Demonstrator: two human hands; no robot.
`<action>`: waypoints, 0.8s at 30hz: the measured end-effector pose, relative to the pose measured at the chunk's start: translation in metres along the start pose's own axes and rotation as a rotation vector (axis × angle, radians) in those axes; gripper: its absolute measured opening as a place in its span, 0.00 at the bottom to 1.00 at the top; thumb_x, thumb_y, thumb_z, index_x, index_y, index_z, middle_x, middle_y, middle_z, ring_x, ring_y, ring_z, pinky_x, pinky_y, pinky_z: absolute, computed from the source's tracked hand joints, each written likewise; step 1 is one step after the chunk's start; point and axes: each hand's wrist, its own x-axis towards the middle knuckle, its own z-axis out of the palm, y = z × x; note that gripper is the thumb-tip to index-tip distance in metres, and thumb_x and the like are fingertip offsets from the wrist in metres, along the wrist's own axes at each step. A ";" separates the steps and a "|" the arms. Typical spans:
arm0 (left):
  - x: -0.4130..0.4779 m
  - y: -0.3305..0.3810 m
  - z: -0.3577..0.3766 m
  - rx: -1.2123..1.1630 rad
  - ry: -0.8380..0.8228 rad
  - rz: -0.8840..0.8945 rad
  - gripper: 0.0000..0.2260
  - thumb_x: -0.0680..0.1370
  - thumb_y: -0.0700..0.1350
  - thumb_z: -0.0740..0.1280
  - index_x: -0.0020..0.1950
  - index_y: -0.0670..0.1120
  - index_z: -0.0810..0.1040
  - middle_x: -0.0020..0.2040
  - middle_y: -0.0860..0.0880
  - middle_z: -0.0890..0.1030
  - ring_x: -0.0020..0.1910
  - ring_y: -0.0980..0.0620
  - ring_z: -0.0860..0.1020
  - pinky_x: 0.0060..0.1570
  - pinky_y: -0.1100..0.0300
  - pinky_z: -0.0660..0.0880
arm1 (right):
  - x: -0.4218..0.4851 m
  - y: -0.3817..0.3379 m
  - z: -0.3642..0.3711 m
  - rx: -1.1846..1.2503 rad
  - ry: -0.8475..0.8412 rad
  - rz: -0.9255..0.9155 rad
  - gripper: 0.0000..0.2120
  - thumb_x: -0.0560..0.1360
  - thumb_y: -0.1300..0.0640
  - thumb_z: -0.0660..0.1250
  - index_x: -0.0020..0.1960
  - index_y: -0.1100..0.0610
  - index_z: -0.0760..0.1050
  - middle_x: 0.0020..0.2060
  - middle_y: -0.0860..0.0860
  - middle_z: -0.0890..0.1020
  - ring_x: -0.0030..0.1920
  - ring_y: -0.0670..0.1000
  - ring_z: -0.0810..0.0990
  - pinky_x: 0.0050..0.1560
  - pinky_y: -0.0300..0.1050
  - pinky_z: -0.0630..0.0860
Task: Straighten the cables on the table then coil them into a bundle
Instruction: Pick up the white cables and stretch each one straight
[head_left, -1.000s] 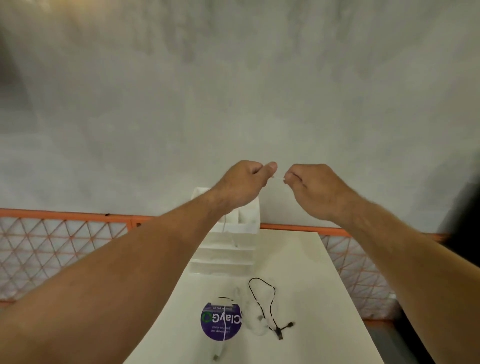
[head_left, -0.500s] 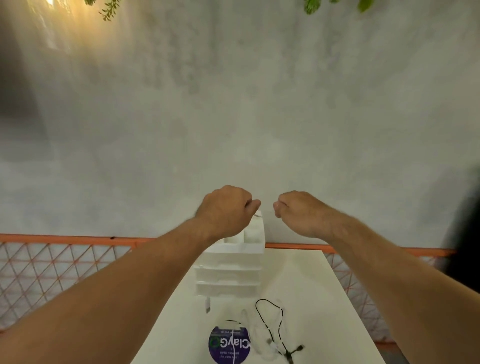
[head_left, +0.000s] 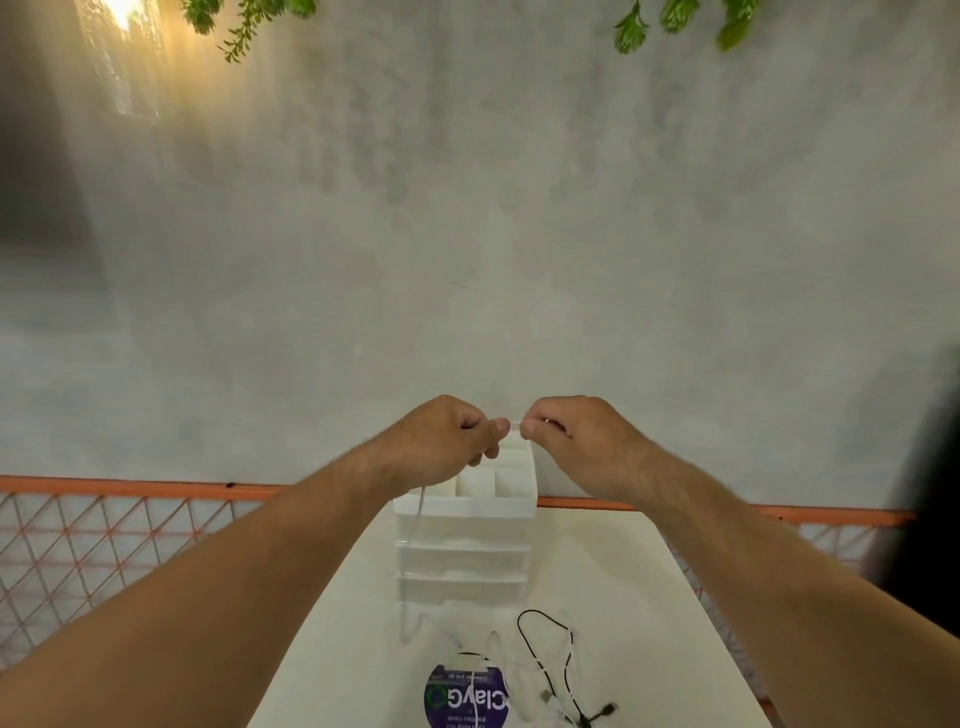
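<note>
Landmark: white plastic tiered drawer organiser (head_left: 465, 545), standing at the far end of the pale counter (head_left: 623, 597).
Left hand (head_left: 447, 441): raised above the organiser, fingers curled closed, pinching a thin white cable (head_left: 418, 525).
Right hand (head_left: 576, 436): level with the left hand and just beside it, fingers closed, pinching the same cable; a short stretch spans between the two hands.
White cable: hangs from the left hand down the organiser's left front to the counter.
Thin black cable (head_left: 545, 654): looped on the counter, near side of the organiser, untouched.
Round purple-labelled lid (head_left: 465, 699): beside the black cable, nearer the viewer than the organiser.
</note>
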 end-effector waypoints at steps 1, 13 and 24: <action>0.000 0.000 0.000 -0.077 -0.040 -0.030 0.20 0.81 0.57 0.60 0.42 0.44 0.80 0.33 0.54 0.76 0.25 0.58 0.67 0.29 0.66 0.65 | 0.000 -0.002 0.001 0.029 -0.009 -0.018 0.11 0.80 0.51 0.59 0.47 0.52 0.79 0.35 0.44 0.76 0.36 0.45 0.73 0.38 0.38 0.68; 0.008 0.000 -0.001 0.044 0.041 -0.007 0.21 0.79 0.56 0.63 0.35 0.42 0.78 0.17 0.57 0.65 0.17 0.59 0.64 0.23 0.70 0.62 | 0.004 -0.005 0.007 0.138 -0.134 0.126 0.19 0.80 0.46 0.58 0.34 0.52 0.76 0.35 0.49 0.77 0.35 0.49 0.74 0.41 0.43 0.71; 0.019 -0.025 0.026 0.455 0.236 -0.009 0.22 0.79 0.54 0.61 0.28 0.47 0.66 0.27 0.51 0.69 0.26 0.51 0.67 0.28 0.60 0.63 | 0.007 0.011 0.037 -0.335 0.032 0.184 0.17 0.79 0.50 0.54 0.32 0.51 0.64 0.35 0.48 0.73 0.35 0.51 0.73 0.31 0.42 0.65</action>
